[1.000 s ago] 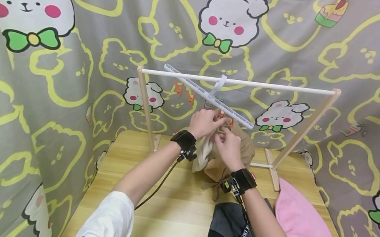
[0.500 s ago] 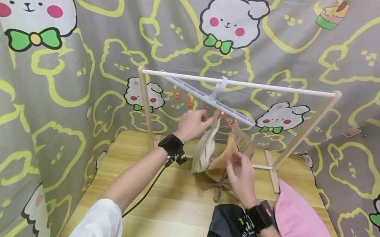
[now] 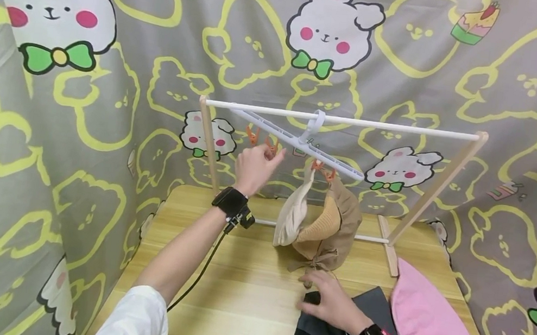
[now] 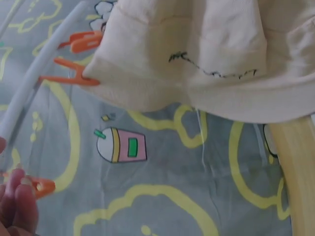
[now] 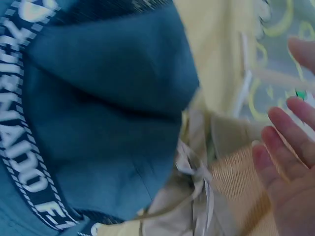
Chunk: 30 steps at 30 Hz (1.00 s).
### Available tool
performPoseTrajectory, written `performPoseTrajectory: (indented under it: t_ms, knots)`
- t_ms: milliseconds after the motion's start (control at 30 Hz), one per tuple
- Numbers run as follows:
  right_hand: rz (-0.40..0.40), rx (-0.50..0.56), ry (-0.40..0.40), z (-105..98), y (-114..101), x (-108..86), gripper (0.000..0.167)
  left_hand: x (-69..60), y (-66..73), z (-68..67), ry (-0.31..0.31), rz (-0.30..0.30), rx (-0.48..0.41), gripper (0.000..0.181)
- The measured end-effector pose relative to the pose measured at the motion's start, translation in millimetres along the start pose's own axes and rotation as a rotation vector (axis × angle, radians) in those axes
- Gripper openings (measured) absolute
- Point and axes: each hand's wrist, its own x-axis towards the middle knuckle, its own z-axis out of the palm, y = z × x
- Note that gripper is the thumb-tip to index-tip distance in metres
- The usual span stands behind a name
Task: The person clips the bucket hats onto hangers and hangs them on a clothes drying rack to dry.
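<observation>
A pale hanger [image 3: 300,142] hangs from the rack's white rail. Orange clips [image 3: 318,165] on its right half hold a cream-and-brown cloth hat [image 3: 349,214] with a tan ribbed part and a tied bow. Its cream side with dark stitching [image 4: 211,64] fills the top of the left wrist view. My left hand [image 3: 254,169] is beside the free orange clips [image 3: 270,147] on the hanger's left half, thumb and fingers apart; contact with a clip cannot be made out. My right hand [image 3: 335,303], fingers spread, is over a dark grey cloth item [image 3: 379,304] with a lettered band.
The wood-and-white rack [image 3: 435,190] stands at the back of the wooden table [image 3: 216,293]. A pink cloth piece [image 3: 434,321] lies at the right. A printed curtain [image 3: 144,138] encloses the back and sides.
Both hands have come away from the hat and its clips. The left hand moved left to the other clips; the right hand moved down over the dark cloth. The hat hangs from the hanger.
</observation>
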Motion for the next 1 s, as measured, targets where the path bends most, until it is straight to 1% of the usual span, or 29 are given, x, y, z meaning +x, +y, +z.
performPoseTrajectory:
  t_ms: [67,133,233,333,433,500,567,633,700,767,800,900,1000]
  knots:
    - [-0.041,-0.009,-0.088,3.9,-4.3,-3.3,0.052,2.6,-2.4,0.2,0.039,-0.02,-0.016,0.047]
    - [-0.08,-0.008,-0.171,7.3,-7.8,-6.3,0.057,4.6,-4.6,0.7,0.052,-0.045,-0.024,0.048]
    - [-0.137,-0.013,-0.291,11.2,-9.4,-10.9,0.064,6.3,-7.6,2.7,0.032,-0.08,-0.032,0.051]
    - [-0.185,-0.041,-0.404,15.2,-7.1,-14.9,0.068,6.9,-10.5,5.4,0.01,-0.099,-0.034,0.059]
    - [-0.256,-0.104,-0.481,23.6,-3.3,-19.7,0.069,6.1,-12.2,7.1,0.008,-0.115,-0.051,0.059]
    - [-0.313,-0.172,-0.503,29.6,-2.2,-23.5,0.069,5.9,-12.3,8.5,0.005,-0.133,-0.071,0.055]
    - [-0.37,-0.254,-0.497,35.7,-0.8,-26.7,0.068,7.0,-11.7,10.1,0.005,-0.153,-0.093,0.051]
    - [-0.402,-0.331,-0.492,38.6,-0.7,-27.7,0.067,9.2,-10.7,11.8,0.005,-0.172,-0.112,0.048]
    - [-0.419,-0.378,-0.495,41.1,0.2,-27.1,0.065,11.9,-10.2,13.7,0.014,-0.183,-0.131,0.044]
    - [-0.419,-0.382,-0.503,42.8,-0.1,-24.9,0.061,13.7,-9.7,14.4,0.021,-0.187,-0.148,0.042]
    - [-0.409,-0.366,-0.511,43.5,-0.9,-23.3,0.058,14.5,-9.5,14.8,0.022,-0.186,-0.153,0.041]
    - [-0.362,-0.296,-0.539,45.3,-4.5,-18.4,0.047,16.3,-9.4,15.3,0.024,-0.183,-0.155,0.043]
    - [-0.305,-0.24,-0.573,45.7,-8.6,-15.6,0.041,16.8,-9.6,15.8,0.016,-0.184,-0.151,0.046]
